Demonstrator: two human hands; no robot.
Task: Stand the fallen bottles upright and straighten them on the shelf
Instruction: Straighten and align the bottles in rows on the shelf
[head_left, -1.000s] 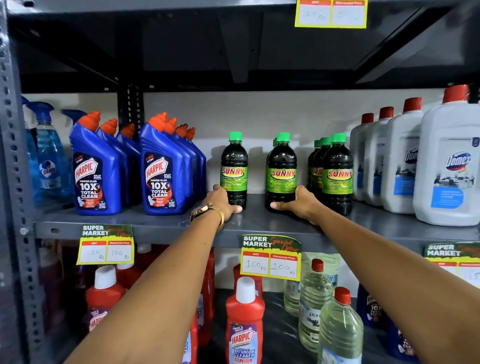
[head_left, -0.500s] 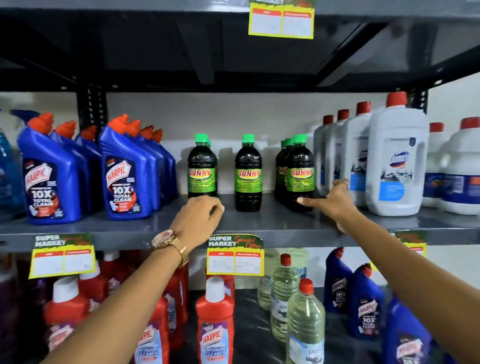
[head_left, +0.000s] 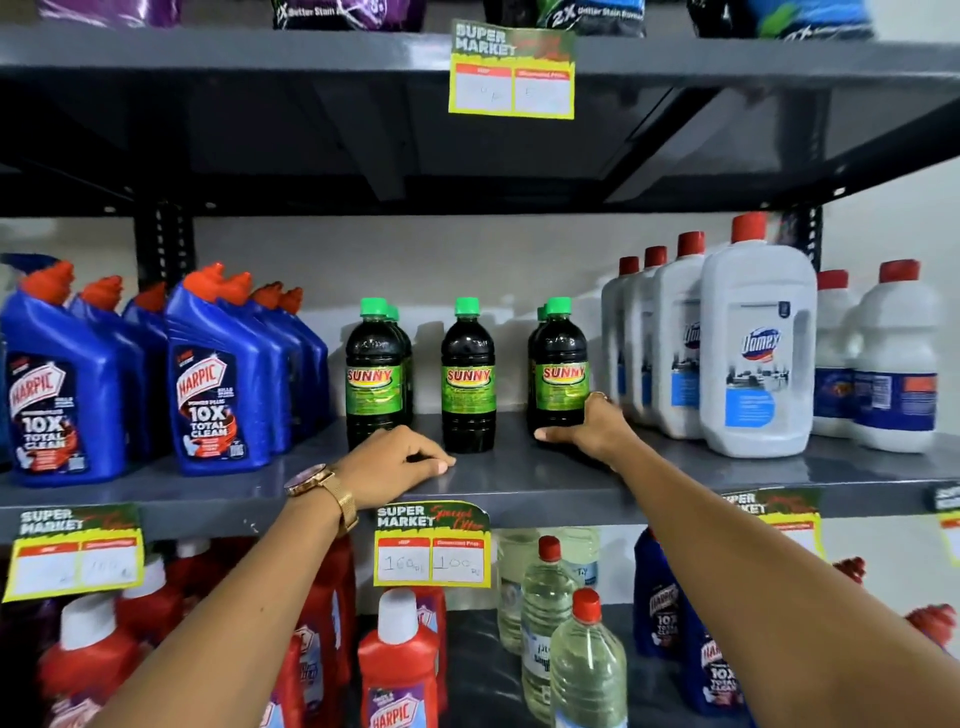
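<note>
Dark Sunny bottles with green caps stand upright on the grey metal shelf (head_left: 519, 483). The left one (head_left: 374, 374) has another behind it, the middle one (head_left: 467, 374) stands alone, and the right one (head_left: 561, 374) has more behind it. My right hand (head_left: 592, 426) grips the base of the right bottle, thumb across its front. My left hand (head_left: 395, 462), with a gold watch on the wrist, rests on the shelf in front of the left bottle, fingers curled and holding nothing.
Blue Harpic bottles (head_left: 218, 389) crowd the shelf's left. White Domex jugs (head_left: 758, 353) stand close on the right. A price tag (head_left: 431, 545) hangs from the shelf edge. Below are red Harpic bottles (head_left: 400, 665) and clear bottles (head_left: 587, 665). Another shelf (head_left: 260, 52) runs overhead.
My right hand moved from the middle bottle to the right one and closed on its base. My left hand came off the left bottle and settled on the shelf.
</note>
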